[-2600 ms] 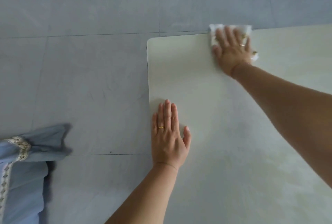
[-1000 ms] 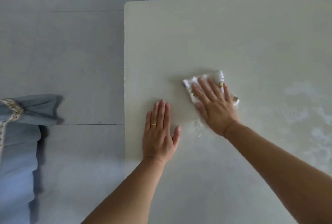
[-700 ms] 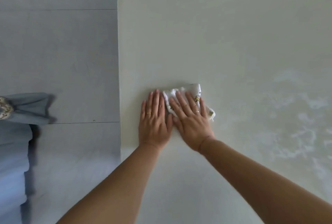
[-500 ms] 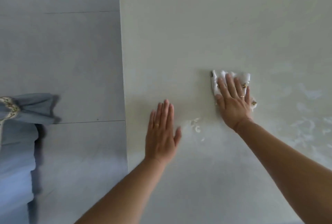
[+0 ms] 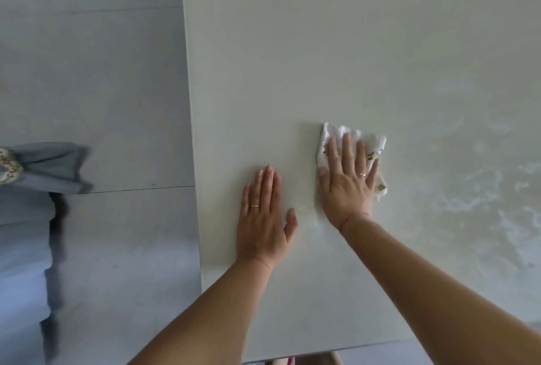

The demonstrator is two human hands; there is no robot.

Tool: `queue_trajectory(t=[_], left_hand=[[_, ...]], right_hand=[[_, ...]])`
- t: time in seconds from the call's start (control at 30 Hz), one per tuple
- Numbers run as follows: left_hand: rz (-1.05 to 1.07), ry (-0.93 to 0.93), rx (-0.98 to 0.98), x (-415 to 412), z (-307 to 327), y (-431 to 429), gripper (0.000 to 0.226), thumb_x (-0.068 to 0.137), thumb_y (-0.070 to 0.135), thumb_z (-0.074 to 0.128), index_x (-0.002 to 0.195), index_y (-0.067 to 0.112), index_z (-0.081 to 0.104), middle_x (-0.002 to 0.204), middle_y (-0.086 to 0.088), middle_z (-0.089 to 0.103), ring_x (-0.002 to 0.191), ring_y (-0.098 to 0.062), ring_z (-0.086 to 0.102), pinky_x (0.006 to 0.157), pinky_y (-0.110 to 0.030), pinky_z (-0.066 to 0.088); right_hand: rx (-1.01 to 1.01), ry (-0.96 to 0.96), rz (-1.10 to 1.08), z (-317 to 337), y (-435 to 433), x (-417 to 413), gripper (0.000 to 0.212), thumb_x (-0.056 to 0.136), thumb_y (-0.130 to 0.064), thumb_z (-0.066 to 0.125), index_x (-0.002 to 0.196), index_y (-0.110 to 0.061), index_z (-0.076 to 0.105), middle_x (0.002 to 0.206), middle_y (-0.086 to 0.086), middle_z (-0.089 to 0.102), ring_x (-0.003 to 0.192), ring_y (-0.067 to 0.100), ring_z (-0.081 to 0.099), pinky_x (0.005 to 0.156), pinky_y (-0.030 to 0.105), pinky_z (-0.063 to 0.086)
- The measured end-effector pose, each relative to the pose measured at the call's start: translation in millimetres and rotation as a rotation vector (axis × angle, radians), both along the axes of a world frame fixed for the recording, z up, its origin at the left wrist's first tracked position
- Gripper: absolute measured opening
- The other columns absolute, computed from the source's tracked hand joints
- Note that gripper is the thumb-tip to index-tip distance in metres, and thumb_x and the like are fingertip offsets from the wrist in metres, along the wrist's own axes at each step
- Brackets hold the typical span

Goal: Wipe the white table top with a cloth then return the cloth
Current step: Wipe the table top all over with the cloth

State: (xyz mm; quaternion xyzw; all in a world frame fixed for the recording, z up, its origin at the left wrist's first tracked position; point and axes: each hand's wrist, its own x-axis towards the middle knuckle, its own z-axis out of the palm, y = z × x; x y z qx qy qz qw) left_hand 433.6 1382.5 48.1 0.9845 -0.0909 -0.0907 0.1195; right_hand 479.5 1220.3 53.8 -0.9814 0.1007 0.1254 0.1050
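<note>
Soft white printed cloth (image 5: 378, 142) lies bunched on the white table (image 5: 322, 42), at two o'clock from the flat left hand (image 5: 262, 218). The right hand (image 5: 347, 189) presses it, fingers (image 5: 347, 154) straight, gripping nothing. It looks light and limp; pinch a fold.

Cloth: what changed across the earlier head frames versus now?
The right hand, flat on the cloth, dragged it from the far edge of the table top back toward the person, up against the left hand, out to the right, and now partway back left. Nothing taken hold of or let go. The left hand stayed flat near the table's left edge.
</note>
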Motion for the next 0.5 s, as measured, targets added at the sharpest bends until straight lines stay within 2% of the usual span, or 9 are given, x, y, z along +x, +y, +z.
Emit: queue_trajectory(t=[0.07,0.13,0.17,0.2,0.27,0.33,0.37,0.43,0.5], left_hand=[[-0.010,-0.004,-0.025,-1,3,1,0.064,0.092,0.035,0.031,0.145,0.000,0.033,0.154,-0.015,0.028,0.144,-0.029,0.023,0.116,-0.045,0.020],[-0.012,-0.012,-0.046,-1,3,2,0.060,0.090,0.027,0.031,0.143,-0.001,0.036,0.152,-0.017,0.032,0.143,-0.031,0.026,0.116,-0.046,0.023],[-0.007,-0.015,-0.056,-1,3,2,0.060,0.089,0.024,0.031,0.143,-0.002,0.036,0.152,-0.017,0.031,0.143,-0.031,0.026,0.116,-0.046,0.023],[-0.003,-0.014,-0.063,-1,2,2,0.061,0.088,0.023,0.030,0.144,-0.001,0.035,0.153,-0.017,0.030,0.143,-0.031,0.024,0.116,-0.046,0.022],[-0.002,-0.016,-0.053,-1,1,2,0.061,0.088,0.022,0.029,0.145,-0.001,0.032,0.154,-0.016,0.028,0.144,-0.030,0.022,0.117,-0.045,0.018],[-0.005,-0.030,-0.049,1,0,2,0.061,0.089,0.022,0.030,0.145,0.000,0.031,0.155,-0.015,0.027,0.144,-0.030,0.021,0.117,-0.044,0.016],[-0.005,-0.034,-0.061,1,-1,1,0.061,0.089,0.022,0.030,0.146,0.000,0.031,0.155,-0.015,0.027,0.145,-0.030,0.021,0.117,-0.045,0.017],[-0.003,-0.038,-0.075,-1,-2,1,0.061,0.089,0.021,0.032,0.146,0.000,0.030,0.155,-0.015,0.026,0.145,-0.030,0.020,0.117,-0.046,0.019],[-0.004,-0.036,-0.057,-3,-2,2,0.061,0.089,0.022,0.032,0.146,0.000,0.030,0.155,-0.015,0.025,0.145,-0.030,0.020,0.117,-0.047,0.021]], right_hand=[[0.007,0.004,0.279,1,28,-37,0.058,0.096,-0.043,0.022,0.150,-0.031,0.006,0.159,-0.003,-0.003,0.147,0.024,-0.001,0.115,0.047,-0.007],[0.019,-0.017,0.531,7,11,-50,0.055,0.097,-0.042,0.022,0.149,-0.028,0.017,0.158,-0.003,0.009,0.145,0.026,0.013,0.115,0.047,0.005],[-0.004,-0.028,0.576,7,-10,-45,0.054,0.097,-0.042,0.021,0.149,-0.029,0.017,0.157,-0.004,0.011,0.145,0.025,0.016,0.115,0.047,0.008],[-0.042,-0.042,0.543,6,-32,-39,0.054,0.097,-0.042,0.019,0.149,-0.030,0.013,0.157,-0.006,0.008,0.145,0.023,0.015,0.115,0.047,0.009],[-0.049,-0.012,0.268,6,-69,-21,0.055,0.096,-0.045,0.012,0.149,-0.033,0.004,0.158,-0.008,-0.002,0.147,0.017,0.003,0.117,0.045,0.000],[0.017,0.032,-0.014,5,-66,-16,0.055,0.096,-0.046,0.013,0.149,-0.035,-0.001,0.159,-0.008,-0.007,0.146,0.017,-0.007,0.117,0.044,-0.009],[0.022,0.032,-0.070,5,-48,-23,0.056,0.097,-0.045,0.017,0.148,-0.036,-0.003,0.159,-0.006,-0.009,0.146,0.019,-0.009,0.116,0.046,-0.010],[0.015,0.010,0.071,6,-2,-56,0.058,0.097,-0.042,0.026,0.148,-0.034,-0.002,0.159,-0.003,-0.006,0.146,0.023,-0.006,0.116,0.048,-0.008],[0.028,-0.016,0.378,9,18,-94,0.057,0.098,-0.043,0.027,0.150,-0.031,0.008,0.159,-0.003,0.004,0.146,0.025,0.003,0.116,0.049,0.002]])
